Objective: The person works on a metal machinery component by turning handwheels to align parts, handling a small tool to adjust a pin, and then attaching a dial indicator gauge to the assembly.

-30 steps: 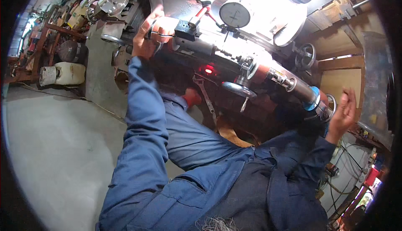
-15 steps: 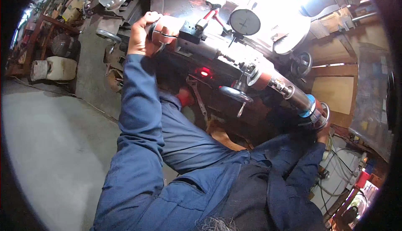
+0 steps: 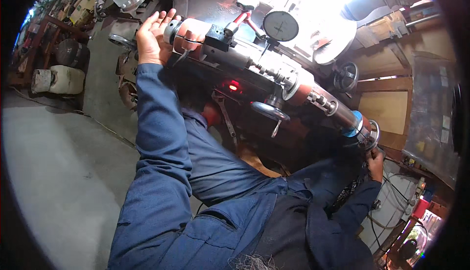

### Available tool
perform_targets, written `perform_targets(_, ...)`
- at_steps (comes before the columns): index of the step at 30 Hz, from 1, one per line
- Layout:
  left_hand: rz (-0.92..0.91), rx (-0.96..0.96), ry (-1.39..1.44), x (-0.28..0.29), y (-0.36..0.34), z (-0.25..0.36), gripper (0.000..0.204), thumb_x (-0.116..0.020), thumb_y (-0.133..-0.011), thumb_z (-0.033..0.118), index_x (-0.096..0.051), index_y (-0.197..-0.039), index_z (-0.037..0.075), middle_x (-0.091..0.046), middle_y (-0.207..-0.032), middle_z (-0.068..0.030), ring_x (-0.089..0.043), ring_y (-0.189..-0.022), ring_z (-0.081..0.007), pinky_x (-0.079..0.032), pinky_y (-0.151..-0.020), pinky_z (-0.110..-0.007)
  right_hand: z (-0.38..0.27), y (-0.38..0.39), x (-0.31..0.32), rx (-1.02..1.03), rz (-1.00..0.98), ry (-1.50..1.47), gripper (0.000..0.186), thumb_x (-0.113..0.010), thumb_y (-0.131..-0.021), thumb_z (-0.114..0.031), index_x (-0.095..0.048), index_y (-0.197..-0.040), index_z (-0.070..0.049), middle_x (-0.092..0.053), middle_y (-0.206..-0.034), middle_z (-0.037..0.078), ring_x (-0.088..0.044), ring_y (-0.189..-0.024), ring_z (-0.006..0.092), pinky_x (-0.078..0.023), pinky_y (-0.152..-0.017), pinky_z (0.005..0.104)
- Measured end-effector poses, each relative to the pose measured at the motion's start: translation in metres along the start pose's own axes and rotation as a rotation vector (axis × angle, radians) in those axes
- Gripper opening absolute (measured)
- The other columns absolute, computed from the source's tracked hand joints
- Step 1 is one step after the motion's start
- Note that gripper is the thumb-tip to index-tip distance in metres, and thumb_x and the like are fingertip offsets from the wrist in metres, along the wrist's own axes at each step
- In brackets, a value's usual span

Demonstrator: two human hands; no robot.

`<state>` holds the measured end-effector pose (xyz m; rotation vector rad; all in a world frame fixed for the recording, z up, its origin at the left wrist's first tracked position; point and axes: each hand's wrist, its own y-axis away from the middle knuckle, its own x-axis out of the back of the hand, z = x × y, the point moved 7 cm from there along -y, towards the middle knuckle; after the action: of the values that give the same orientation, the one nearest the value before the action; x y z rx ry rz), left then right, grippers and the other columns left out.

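My left hand is at the upper left, fingers stretched out and a little apart. Its palm side is close against the dark round end of a grinding machine's spindle head; whether it touches is hard to tell. At the far right my right hand has its fingers closed at the lower rim of a small metal handwheel. Between my hands runs a slim shaft-like workpiece, held along the machine's axis. Over it stands a round dial gauge, its thin stem reaching down to the workpiece.
A handwheel with a crank juts out in front, beside a glowing red lamp. Below hangs a wrench. Another handwheel sits behind. To the left are a dirty white jug and cluttered shelves; cables lie at right.
My left hand's fingers have uncurled from the spindle's round end and spread. My right hand has shifted down a little at the handwheel and shows more. The whole view has moved slightly.
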<state>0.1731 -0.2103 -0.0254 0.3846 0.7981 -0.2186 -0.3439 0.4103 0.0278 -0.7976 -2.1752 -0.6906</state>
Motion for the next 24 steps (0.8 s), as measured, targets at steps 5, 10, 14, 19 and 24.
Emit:
perform_targets(5,-0.001,-0.011,-0.040,0.014,-0.007,0.001,0.026,-0.057,-0.091,0.025,-0.053,-0.105,0.003,-0.061,-0.117,-0.0179,-0.059,-0.107,-0.0293,-0.048,-0.095,-0.041,-0.021,-0.016,0.009,-0.007,-0.030,-0.582,0.027,-0.056,-0.100,-0.024,-0.062,-0.110,0.001,-0.066,-0.097,0.004,-0.061,-0.088,0.0126,-0.048,-0.080,0.0287)
perform_targets(10,-0.020,0.037,-0.053,0.012,-0.006,-0.003,0.020,-0.054,-0.094,0.025,-0.053,-0.102,0.007,-0.062,-0.118,-0.0150,-0.059,-0.109,-0.0308,-0.051,-0.090,-0.050,-0.046,-0.050,-0.006,-0.015,0.203,-0.654,0.028,-0.053,-0.102,-0.027,-0.061,-0.111,-0.002,-0.065,-0.093,0.002,-0.061,-0.079,0.0108,-0.050,-0.071,0.0263)
perform_targets(14,-0.038,0.046,-0.056,0.004,-0.002,-0.005,0.023,-0.057,-0.091,0.025,-0.056,-0.102,0.005,-0.064,-0.113,-0.0134,-0.061,-0.106,-0.0270,-0.049,-0.093,-0.040,0.024,-0.090,-0.007,-0.165,0.137,-0.619,0.029,-0.054,-0.101,-0.032,-0.064,-0.108,-0.005,-0.066,-0.101,0.003,-0.062,-0.086,0.0108,-0.050,-0.075,0.0278)
perform_targets(19,-0.071,0.060,-0.093,-0.005,0.001,-0.007,0.024,-0.056,-0.091,0.026,-0.057,-0.102,0.005,-0.065,-0.112,-0.0129,-0.062,-0.104,-0.0255,-0.050,-0.092,-0.039,0.025,-0.097,-0.027,-0.064,0.108,-0.475,0.030,-0.055,-0.100,-0.032,-0.064,-0.108,-0.005,-0.065,-0.098,0.003,-0.061,-0.084,0.0108,-0.050,-0.072,0.0275)
perform_targets(24,-0.083,0.047,-0.083,-0.001,-0.004,-0.007,0.024,-0.056,-0.091,0.027,-0.057,-0.103,0.006,-0.065,-0.113,-0.0129,-0.062,-0.106,-0.0251,-0.050,-0.092,-0.038,-0.003,-0.066,-0.036,-0.037,0.030,-0.146,0.030,-0.055,-0.100,-0.032,-0.064,-0.107,-0.004,-0.065,-0.095,0.002,-0.061,-0.081,0.0108,-0.050,-0.070,0.0271)
